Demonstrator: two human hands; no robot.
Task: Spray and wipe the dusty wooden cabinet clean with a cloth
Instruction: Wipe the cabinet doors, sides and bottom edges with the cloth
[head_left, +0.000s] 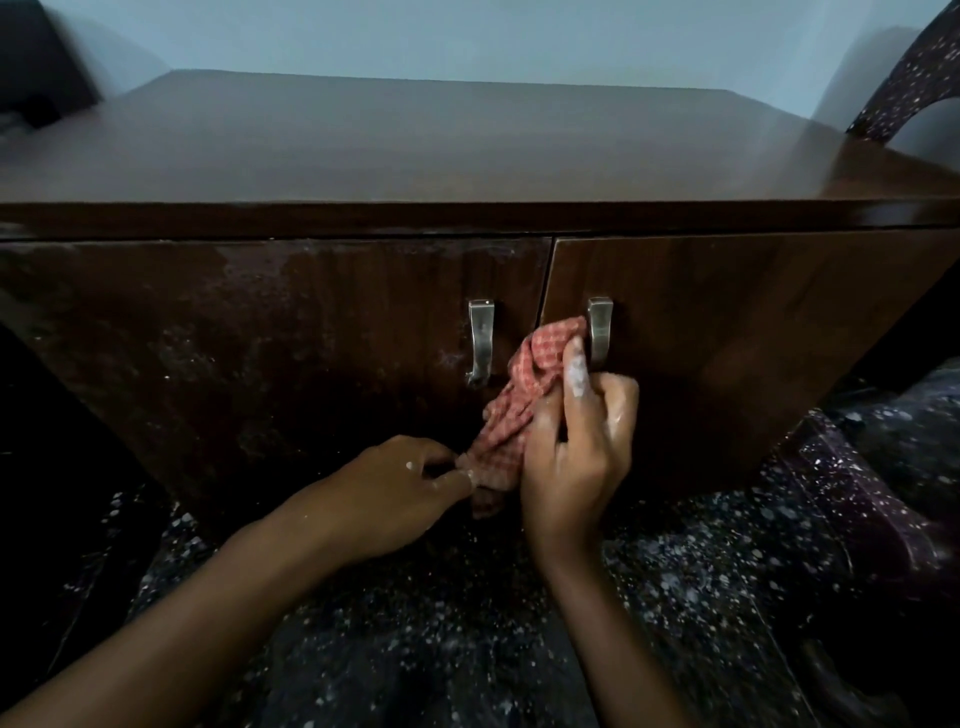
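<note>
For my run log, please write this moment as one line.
right hand: holds cloth beside right handle | left hand: pinches cloth's lower end | left door: dusty

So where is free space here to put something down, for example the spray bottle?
The cabinet top looks bare from the left edge to the right edge, so anywhere there. The speckled floor in front is open too, between the forearms. It is crowded between the two door handles, where the right hand and left hand hold the cloth.
</note>
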